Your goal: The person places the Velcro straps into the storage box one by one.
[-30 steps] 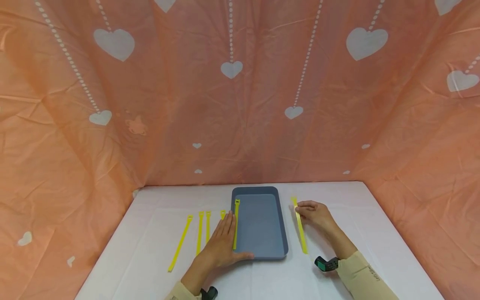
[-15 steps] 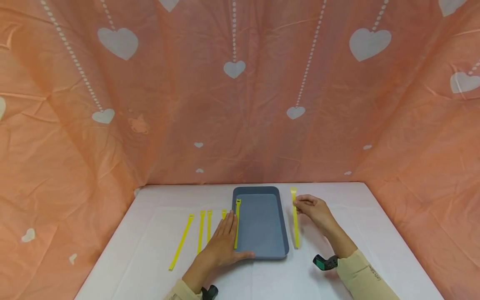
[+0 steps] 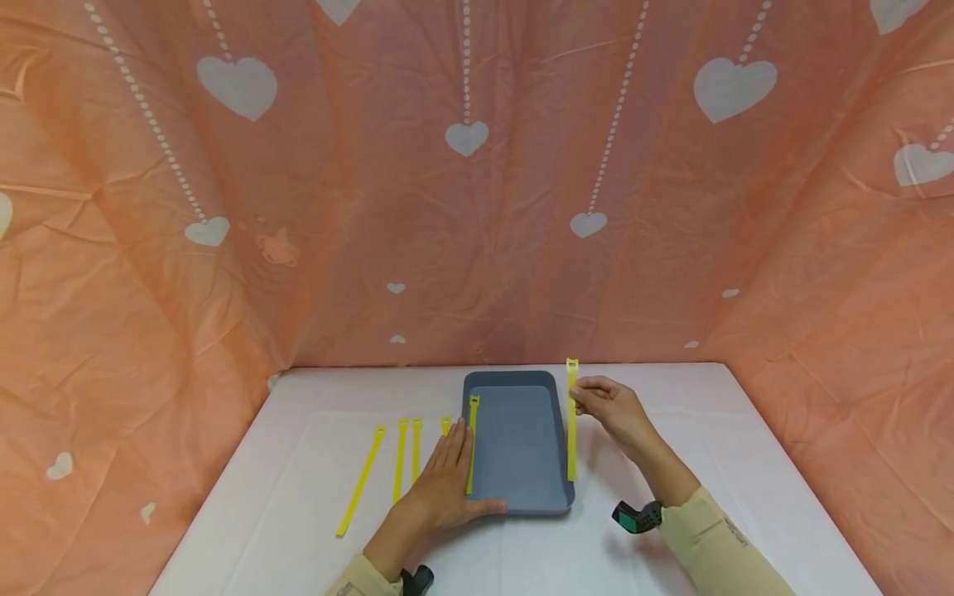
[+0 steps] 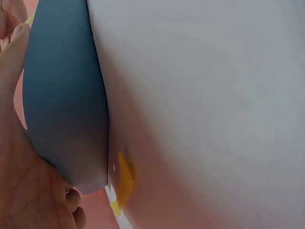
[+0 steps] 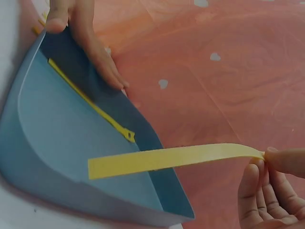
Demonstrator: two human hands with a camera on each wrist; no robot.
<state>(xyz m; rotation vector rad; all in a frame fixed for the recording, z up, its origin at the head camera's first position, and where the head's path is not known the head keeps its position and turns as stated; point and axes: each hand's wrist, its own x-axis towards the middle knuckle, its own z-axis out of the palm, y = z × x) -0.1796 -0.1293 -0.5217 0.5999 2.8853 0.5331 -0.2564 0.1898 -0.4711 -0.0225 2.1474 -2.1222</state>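
My right hand (image 3: pixel 614 414) pinches a yellow cable tie (image 3: pixel 571 439) between thumb and fingertips, slotted head up. It hangs over the right rim of the blue-grey tray (image 3: pixel 522 455); in the right wrist view its tail end (image 5: pixel 119 163) reaches out above the tray. My left hand (image 3: pixel 440 488) rests with straight fingers along the tray's left side, thumb at the near left corner. Inside the tray, along the left wall, lies another tie (image 3: pixel 471 447). In the left wrist view, the left palm (image 4: pixel 28 176) is beside the tray wall (image 4: pixel 64 95).
Several more yellow ties, one of them (image 3: pixel 361 480) slanted, lie on the white table (image 3: pixel 283 463) left of the tray; my left hand partly covers some. A pink curtain (image 3: pixel 492 290) with white hearts hangs behind the table and at both sides.
My right hand has lifted the cable tie and moved it left, from beside the tray to its right rim, and the tie now hangs nearly upright. The left hand has stayed put.
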